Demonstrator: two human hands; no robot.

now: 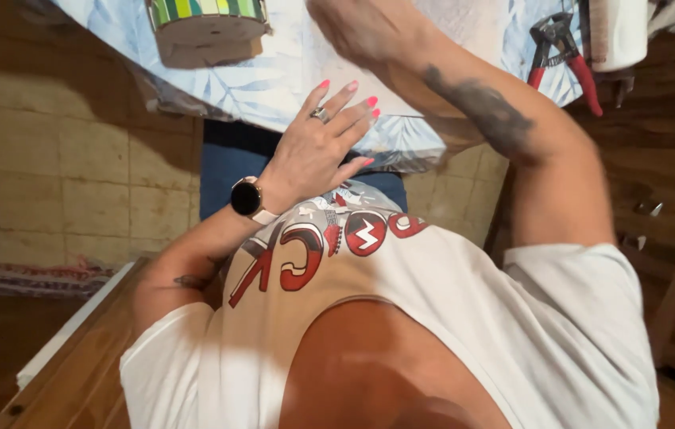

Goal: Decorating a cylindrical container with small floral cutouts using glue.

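My left hand (323,139) hovers at the near edge of a table (274,87) covered with a pale blue leaf-patterned cloth. Its fingers are spread and hold nothing; it has pink nails, a ring and a wristwatch (247,198). My right hand (361,28) is raised over the table at the top of the view, blurred and partly cut off, so its fingers do not show. Its tattooed forearm (488,111) runs down to the right. My white printed shirt (433,318) fills the lower part of the view.
A round object with green stripes on a tan base (206,28) stands on the table at the upper left. Red-handled pliers (564,52) lie at the upper right beside a white cylinder (619,32). Tiled floor (75,159) and wooden furniture (671,199) surround me.
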